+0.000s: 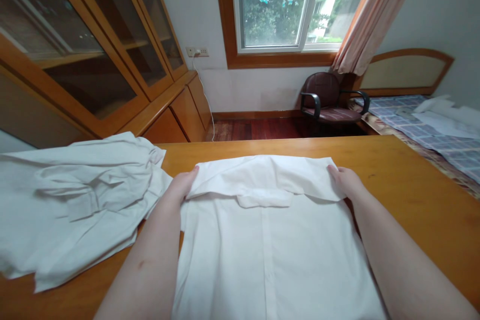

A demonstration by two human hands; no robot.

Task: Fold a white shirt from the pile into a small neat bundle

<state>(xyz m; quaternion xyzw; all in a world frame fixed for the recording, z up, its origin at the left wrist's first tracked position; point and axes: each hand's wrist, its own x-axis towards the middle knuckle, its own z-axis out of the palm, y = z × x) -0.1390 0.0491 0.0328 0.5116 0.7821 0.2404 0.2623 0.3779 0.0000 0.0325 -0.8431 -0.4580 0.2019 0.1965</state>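
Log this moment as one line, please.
left hand: holds white cloth shirt, left edge | right hand: holds right edge | shirt: far end folded, on brown wooden table

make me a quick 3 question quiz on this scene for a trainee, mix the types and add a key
1. Multiple choice: what do the left hand and the right hand hold between them?
a) the curtain
b) the smooth white garment
c) the chair's armrests

2. True or false: both garments, the smooth one and the crumpled garment, lie on the wooden table.

3. Short answer: which hand is nearer to the crumpled garment?

Key: 1: b. 2: true. 3: the left hand.
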